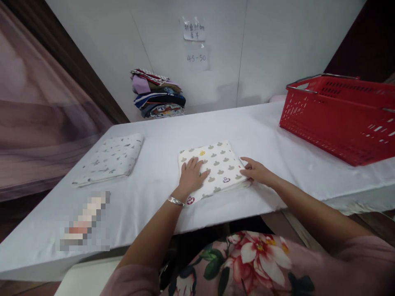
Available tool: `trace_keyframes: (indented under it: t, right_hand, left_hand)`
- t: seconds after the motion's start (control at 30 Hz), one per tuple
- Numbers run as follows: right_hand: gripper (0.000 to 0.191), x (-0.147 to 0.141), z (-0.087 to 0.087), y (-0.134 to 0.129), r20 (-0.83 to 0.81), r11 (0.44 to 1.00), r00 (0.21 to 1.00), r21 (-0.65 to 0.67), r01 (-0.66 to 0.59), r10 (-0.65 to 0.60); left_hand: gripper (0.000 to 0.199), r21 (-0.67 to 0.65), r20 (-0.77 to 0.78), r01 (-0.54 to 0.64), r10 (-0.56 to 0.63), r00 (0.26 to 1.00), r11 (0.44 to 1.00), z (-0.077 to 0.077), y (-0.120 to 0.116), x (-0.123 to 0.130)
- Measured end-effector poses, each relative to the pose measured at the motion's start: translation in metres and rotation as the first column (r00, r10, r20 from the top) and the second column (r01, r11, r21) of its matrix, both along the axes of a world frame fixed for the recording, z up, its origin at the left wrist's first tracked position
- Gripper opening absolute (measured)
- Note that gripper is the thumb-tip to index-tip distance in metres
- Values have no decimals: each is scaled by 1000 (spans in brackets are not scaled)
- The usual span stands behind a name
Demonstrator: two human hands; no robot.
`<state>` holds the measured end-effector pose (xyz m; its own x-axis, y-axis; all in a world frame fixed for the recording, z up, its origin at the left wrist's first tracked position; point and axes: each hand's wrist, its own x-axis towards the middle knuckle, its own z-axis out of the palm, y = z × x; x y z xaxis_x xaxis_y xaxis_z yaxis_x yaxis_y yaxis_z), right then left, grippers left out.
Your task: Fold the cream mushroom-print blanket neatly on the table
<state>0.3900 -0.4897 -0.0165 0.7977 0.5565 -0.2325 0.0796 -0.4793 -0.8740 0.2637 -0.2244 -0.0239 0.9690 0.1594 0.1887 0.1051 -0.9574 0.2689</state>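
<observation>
"While your left hand (191,176) lies flat on the folded patterned cloth (219,164), fingers a little spread, what is your right hand (257,172) up to?"

"It is at the cloth's right edge, fingers curled; whether they pinch a layer, you cannot tell from this view. You seem to be squaring up the fold, left palm steadying, right fingers tending that side."

"And what would a next move ask of you?"

"Probably a light, even touch: palm down so the top layer doesn't slide, fingertips lined up with the edge where lower layers show."

"How much room have you?"

"Your cloth sits near the front edge of the white table (157,205), so mind pulling it toward you. Bare tabletop lies beyond it and on both sides. To your left is another folded cloth (114,158), well apart; to your right, the red basket (336,127) limits a wide sweep. Fabrics (159,96) are stacked by the far edge."
</observation>
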Motion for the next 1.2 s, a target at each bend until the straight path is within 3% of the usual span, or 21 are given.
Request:
trace_keyframes:
  t: [0.2, 0.3, 0.37, 0.43, 0.53, 0.7, 0.83, 0.93, 1.0, 1.1, 1.2]
  right_hand:
    - [61, -7, -12, -6, 14, 1000, 1000, -16, -18, 19]
    - [63, 1, -16, -8, 71, 999, 997, -42, -25, 28]
    - [65, 8, -16, -8, 110, 1000, 994, -7, -14, 14]
    - [70, 14, -14, -6, 96, 999, 995, 37, 3, -7]
    - [76, 19, -9, 0, 84, 1000, 996, 11, 13, -14]
    - [76, 3, -8, 11, 203, 999, 979, -42, 6, 2]
    - [91, -38, -12, 20, 10, 991, 996, 91, -94, 94]
    - [93, -54, -14, 24, -80, 968, 983, 203, -144, 163]
    - [79, -44, -14, 22, -7, 973, 997, 219, -73, 76]
    - [53, -3, -10, 18, 229, 970, 963, 224, 89, -141]
    - [48, 42, 0, 24, 300, 972, 936, 196, 128, -184]
  left_hand:
    - [45, -38, 13, -8, 8, 1000, 999, 2, 0, -1]
    - [41, -127, 127, -117, 133, 983, 985, 2, 5, -6]
    - [43, -242, 208, -276, 328, 922, 930, 1, 12, -11]
    - [49, -368, 150, -425, 503, 851, 827, -1, 18, -17]
    - [59, -429, -57, -541, 576, 816, 723, -3, 24, -21]
    - [57, -415, -56, -500, 528, 848, 760, 5, 35, -5]
    - [60, -342, 52, -374, 414, 909, 862, 24, 64, 26]
    - [56, -279, -30, -348, 354, 935, 895, 32, 87, 46]
    - [52, -238, -153, -426, 399, 904, 873, 30, 95, 52]
    - [54, -178, -245, -530, 484, 840, 829, 21, 96, 51]
    - [56, -152, -256, -565, 520, 815, 811, 13, 92, 45]
